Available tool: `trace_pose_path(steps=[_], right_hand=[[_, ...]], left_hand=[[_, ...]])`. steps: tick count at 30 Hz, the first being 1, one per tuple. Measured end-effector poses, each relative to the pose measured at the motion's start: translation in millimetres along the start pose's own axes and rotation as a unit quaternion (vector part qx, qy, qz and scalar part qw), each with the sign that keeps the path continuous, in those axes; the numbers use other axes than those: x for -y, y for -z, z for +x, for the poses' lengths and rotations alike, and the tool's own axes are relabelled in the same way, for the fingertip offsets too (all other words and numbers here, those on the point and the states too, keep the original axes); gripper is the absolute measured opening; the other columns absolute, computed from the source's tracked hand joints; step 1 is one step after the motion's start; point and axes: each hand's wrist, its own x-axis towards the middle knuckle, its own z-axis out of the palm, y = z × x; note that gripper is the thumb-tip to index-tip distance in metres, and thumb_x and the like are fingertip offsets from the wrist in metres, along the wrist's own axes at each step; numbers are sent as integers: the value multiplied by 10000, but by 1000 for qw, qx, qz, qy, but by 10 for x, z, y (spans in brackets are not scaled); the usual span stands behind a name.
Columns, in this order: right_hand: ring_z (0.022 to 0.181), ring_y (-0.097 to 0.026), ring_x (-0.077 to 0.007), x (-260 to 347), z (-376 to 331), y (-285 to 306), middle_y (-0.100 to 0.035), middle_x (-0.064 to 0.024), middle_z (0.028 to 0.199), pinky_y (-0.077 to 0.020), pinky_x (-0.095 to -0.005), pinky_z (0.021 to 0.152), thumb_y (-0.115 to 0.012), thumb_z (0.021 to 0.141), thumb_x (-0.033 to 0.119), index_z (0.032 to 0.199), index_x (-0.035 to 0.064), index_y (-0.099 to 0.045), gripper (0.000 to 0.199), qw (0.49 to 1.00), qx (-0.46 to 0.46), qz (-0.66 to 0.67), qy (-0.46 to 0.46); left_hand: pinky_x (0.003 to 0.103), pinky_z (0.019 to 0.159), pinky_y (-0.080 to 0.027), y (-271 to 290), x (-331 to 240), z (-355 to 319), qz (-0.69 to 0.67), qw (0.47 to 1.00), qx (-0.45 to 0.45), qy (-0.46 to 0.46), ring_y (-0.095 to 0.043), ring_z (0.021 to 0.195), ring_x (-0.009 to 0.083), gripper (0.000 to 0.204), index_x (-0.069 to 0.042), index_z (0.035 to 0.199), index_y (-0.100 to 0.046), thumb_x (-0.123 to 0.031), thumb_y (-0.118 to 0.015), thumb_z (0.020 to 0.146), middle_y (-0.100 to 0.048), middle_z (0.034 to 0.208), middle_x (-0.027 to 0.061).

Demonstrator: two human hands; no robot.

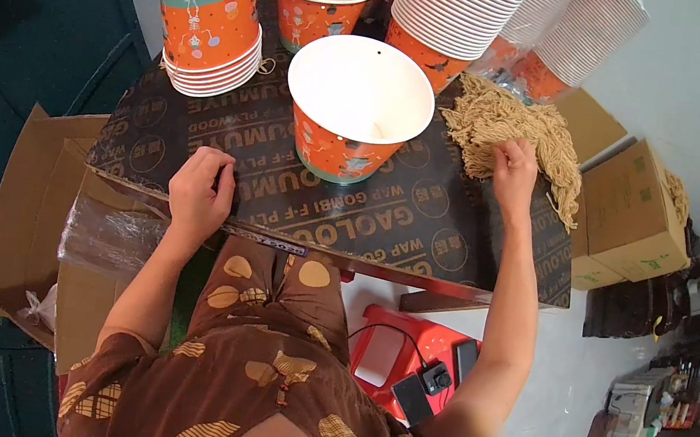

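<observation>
The right hand, right of centre toward the top of the frame, has its thumb and bent fingers drawn together at the heap of tan cord. It looks to be pinching a few strands, though I can't tell how many. The left hand, left of centre, is loosely curled by the table's near edge, thumb alongside the fingers; I see nothing in it, but its palm is hidden from me.

That cord should be light, limp and unbreakable in ordinary handling, more apt to tangle than to slip. I'd take a loose end between thumb and fingertip and draw it out gently, rather than grab into the middle.

The right forearm runs up from the lower right, nearly straight, wrist over the near side of the heap. The left one slants up from the lower left, its wrist low at the edge.

Between the hands, a little above centre, an orange paper bucket stands upright and open on the dark printed table. It would be light, its wall prone to denting; the rim is the firmer hold. Beyond, an upturned stack of buckets sits upper left and a tall nested stack rises at top centre.
</observation>
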Motion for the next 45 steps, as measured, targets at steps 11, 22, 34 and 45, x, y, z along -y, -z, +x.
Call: trace_pose_path(steps=[11,22,34,45], right_hand=[[791,-539,-283,175,-50,-60,-541,-95,739,-419,-377,714,-661,738,12,735,25,-602,61,996,32,78,28],[825,-575,-292,229,-93,-24,-610,-112,801,-413,-390,741,-637,807,80,830,48,-610,48,997,66,37,31],[748,-601,-345,1037,-350,39,-609,-143,775,-487,-402,665,-642,771,39,798,29,-610,43,974,144,143,101],[599,-561,-265,2298,-709,316,-571,-89,672,-434,-352,547,-715,722,24,776,26,-626,105,922,151,293,204]], left_hand=[[346,609,-470,7,-9,8,1,1000,1,-13,-589,708,320,85,-3,847,-562,42,-602,787,-573,788,134],[352,615,-468,-14,21,4,8,999,-4,-32,-587,708,323,93,-9,838,-558,46,-604,780,-573,782,133],[331,589,-455,72,-8,95,-32,997,64,36,-574,655,279,88,0,845,-565,38,-612,782,-561,774,120],[437,1011,-367,105,-524,891,-31,977,65,-201,-442,1204,372,521,-30,1211,-503,47,-660,721,-479,1296,183]])
